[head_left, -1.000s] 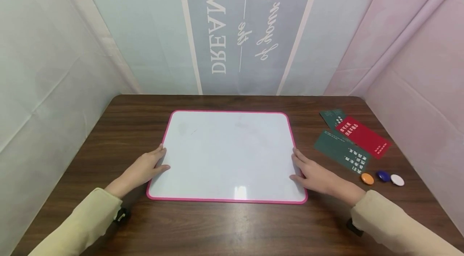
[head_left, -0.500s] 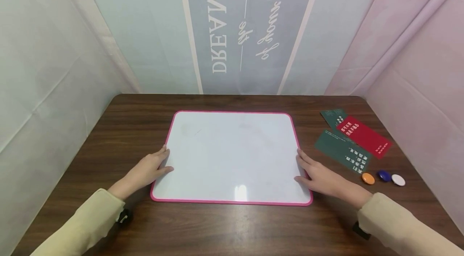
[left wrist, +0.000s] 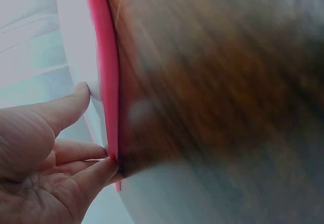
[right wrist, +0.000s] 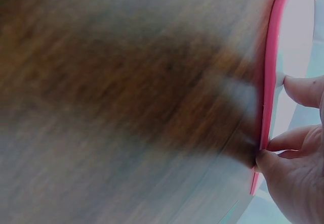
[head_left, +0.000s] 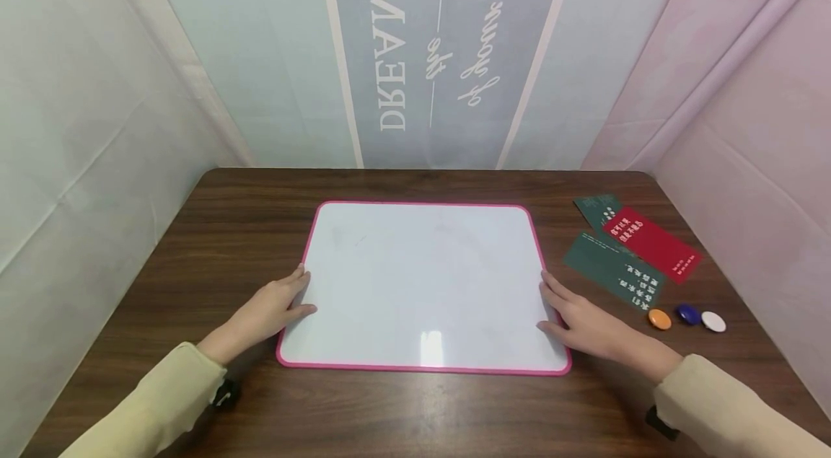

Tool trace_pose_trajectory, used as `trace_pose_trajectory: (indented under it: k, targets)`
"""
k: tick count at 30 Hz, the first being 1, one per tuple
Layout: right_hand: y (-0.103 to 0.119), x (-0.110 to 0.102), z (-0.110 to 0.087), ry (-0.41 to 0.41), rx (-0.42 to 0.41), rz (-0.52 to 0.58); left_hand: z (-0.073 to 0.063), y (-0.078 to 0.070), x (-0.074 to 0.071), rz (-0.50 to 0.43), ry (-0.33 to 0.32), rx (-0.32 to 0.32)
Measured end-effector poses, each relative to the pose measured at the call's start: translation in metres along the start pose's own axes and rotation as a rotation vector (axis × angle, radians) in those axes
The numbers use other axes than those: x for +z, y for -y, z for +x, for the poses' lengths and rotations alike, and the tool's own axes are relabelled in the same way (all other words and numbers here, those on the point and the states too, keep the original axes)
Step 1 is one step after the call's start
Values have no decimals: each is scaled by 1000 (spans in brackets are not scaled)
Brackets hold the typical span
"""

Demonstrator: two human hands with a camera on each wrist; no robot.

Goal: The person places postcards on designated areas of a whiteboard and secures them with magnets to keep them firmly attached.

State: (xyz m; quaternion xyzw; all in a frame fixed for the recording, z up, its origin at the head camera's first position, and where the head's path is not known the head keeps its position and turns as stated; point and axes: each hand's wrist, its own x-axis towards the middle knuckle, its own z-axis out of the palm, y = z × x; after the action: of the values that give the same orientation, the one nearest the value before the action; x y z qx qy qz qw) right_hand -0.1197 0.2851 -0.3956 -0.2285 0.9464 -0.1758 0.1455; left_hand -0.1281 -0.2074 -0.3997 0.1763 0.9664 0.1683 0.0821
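A whiteboard [head_left: 422, 285] with a pink rim lies flat in the middle of the brown table [head_left: 415, 407]. My left hand [head_left: 266, 306] rests on its left edge, fingers fairly straight. In the left wrist view, the left thumb [left wrist: 76, 100] touches the white face while other fingertips meet the pink rim [left wrist: 107, 72]. On the opposite edge, my right hand [head_left: 591, 324] is placed the same way. The right wrist view shows the right thumb [right wrist: 304, 90] on the face and fingertips at the rim [right wrist: 271, 57].
To the right lie a red card [head_left: 652, 245] and two green cards, one [head_left: 613, 270] nearer and one [head_left: 596, 209] farther back. Close by are an orange [head_left: 659, 319], a blue [head_left: 688, 314] and a white round magnet-like disc [head_left: 713, 322]. Curtains [head_left: 441, 47] surround the table.
Both hands have slid the whiteboard to the right and slightly toward me. The cards and discs stay where they were.
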Motion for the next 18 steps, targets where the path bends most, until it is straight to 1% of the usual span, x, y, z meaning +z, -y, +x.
trace_pose_trajectory:
  k: [6, 9, 11, 18]
  targets:
    - [-1, 0, -5, -10, 2, -1, -2, -3, 1, -2, -2, 23]
    - [-2, 1, -8, -23, -11, -1, -3, -5, 1, 3, 3, 31]
    - [-4, 2, -10, -33, -14, -3, -4, -7, 2, 4, 8, 29]
    - [-6, 4, -15, -20, 4, 2, -6, -11, 3, 5, 14, 10]
